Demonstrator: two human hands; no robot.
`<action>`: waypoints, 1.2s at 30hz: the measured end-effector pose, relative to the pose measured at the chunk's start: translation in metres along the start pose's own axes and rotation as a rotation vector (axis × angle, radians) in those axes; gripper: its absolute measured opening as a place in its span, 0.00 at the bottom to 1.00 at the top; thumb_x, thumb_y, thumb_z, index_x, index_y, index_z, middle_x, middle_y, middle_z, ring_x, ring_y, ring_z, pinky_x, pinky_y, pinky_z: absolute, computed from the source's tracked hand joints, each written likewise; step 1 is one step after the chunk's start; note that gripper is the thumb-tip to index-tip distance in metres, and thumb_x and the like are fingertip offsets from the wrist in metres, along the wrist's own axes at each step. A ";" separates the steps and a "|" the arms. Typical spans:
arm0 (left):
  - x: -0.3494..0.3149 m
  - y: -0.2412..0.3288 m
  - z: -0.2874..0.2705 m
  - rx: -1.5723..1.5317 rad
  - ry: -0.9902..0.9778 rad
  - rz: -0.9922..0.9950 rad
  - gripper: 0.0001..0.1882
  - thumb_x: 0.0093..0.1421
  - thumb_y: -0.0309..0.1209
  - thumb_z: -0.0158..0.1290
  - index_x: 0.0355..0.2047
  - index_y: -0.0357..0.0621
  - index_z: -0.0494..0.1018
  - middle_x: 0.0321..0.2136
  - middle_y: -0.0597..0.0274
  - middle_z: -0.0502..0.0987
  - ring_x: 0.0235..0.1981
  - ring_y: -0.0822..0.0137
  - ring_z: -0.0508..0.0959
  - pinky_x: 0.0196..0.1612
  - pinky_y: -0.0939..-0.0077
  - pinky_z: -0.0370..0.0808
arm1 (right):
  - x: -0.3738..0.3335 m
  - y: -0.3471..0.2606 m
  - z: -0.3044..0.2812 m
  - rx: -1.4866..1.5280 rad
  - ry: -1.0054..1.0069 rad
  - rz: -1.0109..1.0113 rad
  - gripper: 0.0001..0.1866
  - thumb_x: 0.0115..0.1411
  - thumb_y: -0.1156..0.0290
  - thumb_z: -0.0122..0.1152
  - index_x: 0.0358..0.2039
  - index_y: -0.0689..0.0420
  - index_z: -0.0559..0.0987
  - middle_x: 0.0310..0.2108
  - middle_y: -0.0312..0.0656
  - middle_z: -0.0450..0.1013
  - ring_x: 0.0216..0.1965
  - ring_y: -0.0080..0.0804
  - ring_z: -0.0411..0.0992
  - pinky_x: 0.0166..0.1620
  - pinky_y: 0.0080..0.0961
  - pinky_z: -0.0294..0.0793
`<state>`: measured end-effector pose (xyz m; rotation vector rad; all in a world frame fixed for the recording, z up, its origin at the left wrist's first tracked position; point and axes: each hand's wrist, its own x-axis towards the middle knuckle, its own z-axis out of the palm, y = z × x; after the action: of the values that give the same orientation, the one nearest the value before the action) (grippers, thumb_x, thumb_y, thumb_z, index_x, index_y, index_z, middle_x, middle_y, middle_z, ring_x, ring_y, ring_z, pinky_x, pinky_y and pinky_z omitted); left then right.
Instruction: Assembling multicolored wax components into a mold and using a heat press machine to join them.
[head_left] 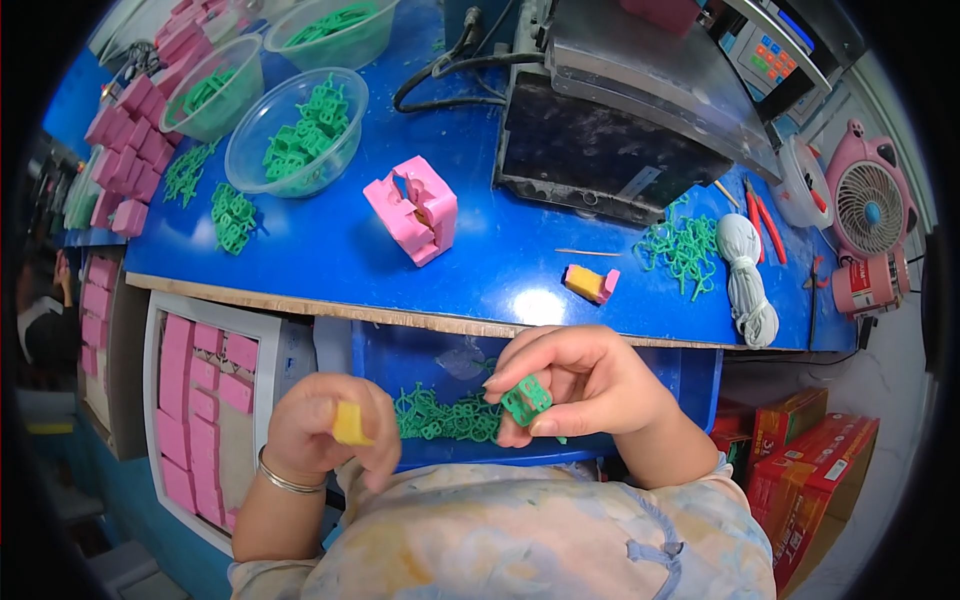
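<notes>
My left hand (325, 425), a bangle at its wrist, is closed on a small yellow block (351, 424) in front of my body. To its right, my right hand (590, 385) pinches a small green openwork piece (527, 399) between thumb and fingers. Below and behind both hands lies a blue tray (700, 385) with a heap of similar green pieces (450, 415). On the blue table beyond stands a pink block mold (413, 211) with a hollow in its top. A smaller pink-and-yellow mold part (591, 284) lies near the table edge.
Clear plastic bowls (243, 160) of green pieces stand at the back left, beside stacked pink blocks (128, 150). A dark metal machine (610, 140) occupies the back. Rightward lie loose green pieces (680, 250), a white cord bundle (745, 285), red-handled pliers (765, 220) and a pink fan (870, 200).
</notes>
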<state>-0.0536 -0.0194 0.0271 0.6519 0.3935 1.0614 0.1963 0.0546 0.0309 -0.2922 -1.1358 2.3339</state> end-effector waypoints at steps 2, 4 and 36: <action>-0.001 -0.003 -0.010 -0.030 -0.116 0.015 0.21 0.58 0.37 0.44 0.31 0.24 0.68 0.27 0.41 0.70 0.20 0.50 0.75 0.22 0.68 0.75 | 0.003 0.002 0.002 -0.019 -0.028 -0.091 0.18 0.51 0.85 0.57 0.45 0.69 0.70 0.44 0.47 0.66 0.40 0.33 0.73 0.44 0.27 0.75; 0.005 -0.004 -0.002 -0.014 -0.091 -0.075 0.23 0.57 0.37 0.46 0.37 0.21 0.67 0.34 0.37 0.68 0.25 0.48 0.76 0.26 0.64 0.78 | 0.004 0.004 0.003 -0.014 -0.029 -0.139 0.19 0.51 0.86 0.57 0.45 0.69 0.70 0.45 0.47 0.66 0.42 0.34 0.72 0.47 0.28 0.74; 0.032 -0.039 0.044 0.299 0.410 -0.031 0.08 0.55 0.20 0.48 0.37 0.36 0.67 0.24 0.64 0.69 0.21 0.78 0.67 0.23 0.85 0.65 | 0.003 0.022 0.019 -0.650 0.289 -0.140 0.02 0.52 0.77 0.54 0.24 0.60 0.73 0.18 0.30 0.64 0.19 0.13 0.60 0.21 0.13 0.59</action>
<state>0.0130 -0.0165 0.0341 0.6876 0.9282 1.1164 0.1782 0.0319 0.0255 -0.7262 -1.6672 1.6746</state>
